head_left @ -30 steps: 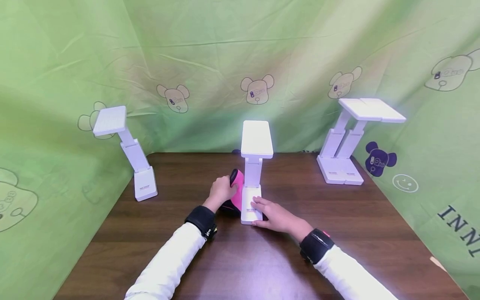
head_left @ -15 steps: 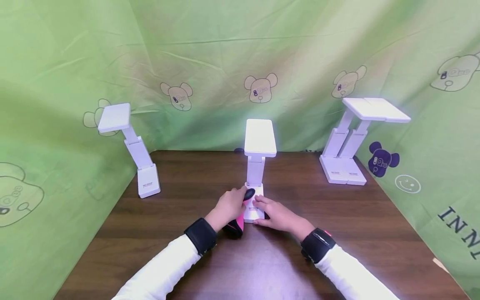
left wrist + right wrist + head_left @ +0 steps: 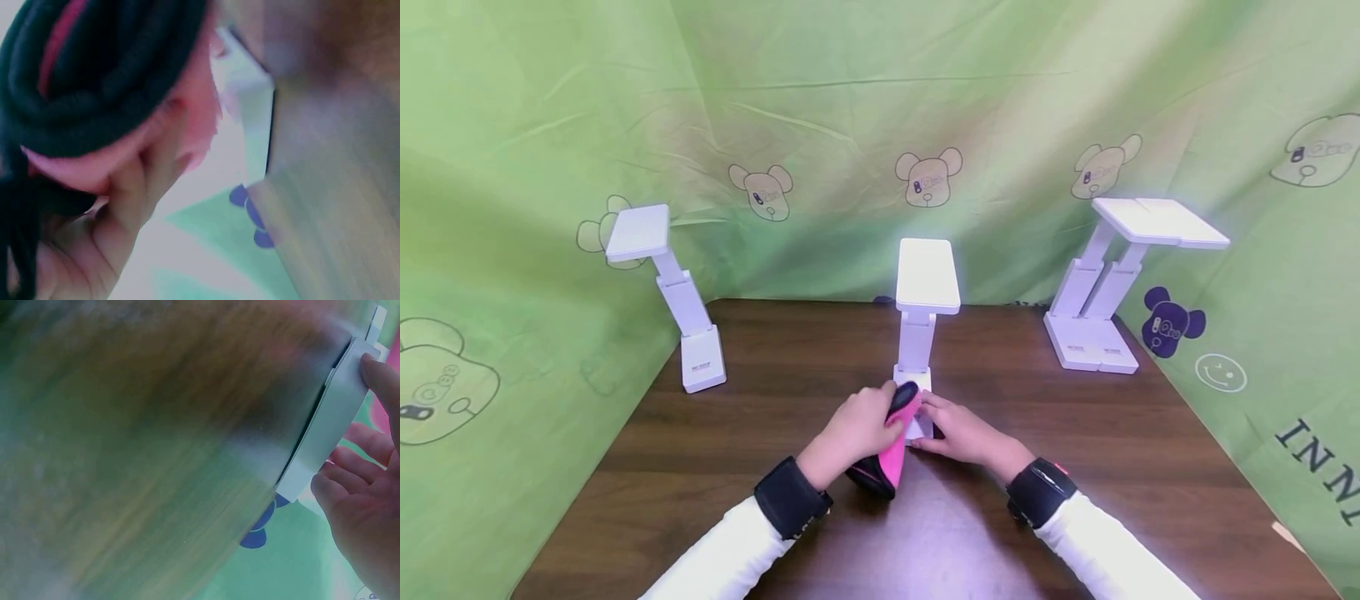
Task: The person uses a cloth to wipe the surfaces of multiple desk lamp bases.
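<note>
A lit white desk lamp with a flat panel head stands mid-table in the head view. My left hand pinches a soft pink and black cloth item in front of the lamp's base, partly covering it. Close up in the left wrist view, the pink fabric has thick black edges folded over it, with fingers pressed against its side. My right hand holds the right side of the base. In the right wrist view, my thumb lies on the white base, with the other fingers bent along its edge.
Another white lamp stands at the left edge of the brown wooden table. Two more lit lamps stand side by side at the back right. Green fabric printed with bear heads hangs behind and along both sides.
My left hand has brought the pink and black cloth item from the lamp's left side toward the front and right, over the base. My right hand stays at the base.
</note>
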Available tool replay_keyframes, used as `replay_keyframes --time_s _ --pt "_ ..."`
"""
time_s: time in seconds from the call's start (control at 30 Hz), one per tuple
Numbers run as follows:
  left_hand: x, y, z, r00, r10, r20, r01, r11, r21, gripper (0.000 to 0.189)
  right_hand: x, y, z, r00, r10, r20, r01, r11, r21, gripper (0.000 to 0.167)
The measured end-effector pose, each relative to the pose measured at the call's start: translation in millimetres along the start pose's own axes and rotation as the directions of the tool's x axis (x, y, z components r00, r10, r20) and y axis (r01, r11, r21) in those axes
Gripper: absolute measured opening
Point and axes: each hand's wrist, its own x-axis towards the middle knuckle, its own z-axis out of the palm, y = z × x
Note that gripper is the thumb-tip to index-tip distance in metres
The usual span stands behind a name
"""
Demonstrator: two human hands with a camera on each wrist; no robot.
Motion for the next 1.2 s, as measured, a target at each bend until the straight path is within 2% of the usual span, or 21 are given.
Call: replay_keyframes --time_s 0.07,0.13,0.27,0.37,0.47,0.57,0.67,0.73,0.8,0.93,1.07,1.2 --pt "4.8 -5.0 -6.5 0.998 -0.016 -0.057 0.011 0.996 -0.086 0.032 -0.9 -1 -2 1.0 -0.003 0.005 0.003 1.0 -0.005 0.059" --pt "9.7 -11.8 -10.9 0.99 -0.047 -0.136 0.029 0.991 -0.134 0.03 -0.8 -5 -4 0.999 0.02 0.025 -0.02 1.0 -0.018 0.062" --pt "18.5 -29.2 -15.1 0.946 -0.117 -0.302 0.078 0.987 -0.139 0.03 2.7 -17 -8 0.995 0.092 0.041 -0.088 0.991 -0.097 0.065" --pt "22.1 -42.5 -14.9 0.917 -0.168 -0.362 0.125 0.982 -0.141 0.03 5.4 -31 -6 0.997 0.073 0.005 -0.071 0.978 -0.194 0.059" --pt "23.4 -52.6 -13.0 0.903 -0.216 -0.371 0.166 0.973 -0.163 0.032 6.4 -46 0 1.0 0.02 -0.019 -0.025 0.958 -0.285 0.051" --pt "23.9 -58.0 -11.3 0.896 -0.249 -0.367 0.192 0.964 -0.186 0.034 6.9 -57 8 1.0 -0.009 -0.029 -0.003 0.92 -0.392 0.043" --pt "24.6 -59.9 -10.0 0.898 -0.254 -0.359 0.193 0.961 -0.196 0.034 7.6 -61 14 0.999 -0.014 -0.049 -0.012 0.874 -0.486 0.039" --pt "24.6 -60.0 -9.3 0.902 -0.253 -0.351 0.191 0.961 -0.201 0.034 9.2 -59 16 0.998 -0.007 -0.069 -0.03 0.859 -0.511 0.037" --pt "24.6 -60.5 -8.2 0.904 -0.257 -0.342 0.197 0.96 -0.201 0.034 12.0 -54 17 0.996 -0.003 -0.092 -0.044 0.861 -0.506 0.033" --pt "24.9 -62.2 -5.8 0.903 -0.276 -0.331 0.218 0.955 -0.2 0.035 19.1 -34 12 0.993 0.033 -0.115 -0.083 0.884 -0.459 0.027" --pt "25.1 -63.0 -3.6 0.903 -0.284 -0.322 0.232 0.954 -0.191 0.033 24.1 -3 1 0.993 0.079 -0.092 -0.112 0.894 -0.433 0.029" --pt "23.1 -61.5 -0.8 0.908 -0.278 -0.314 0.227 0.955 -0.191 0.032 25.2 31 -7 0.989 0.095 -0.111 -0.134 0.894 -0.428 0.033"
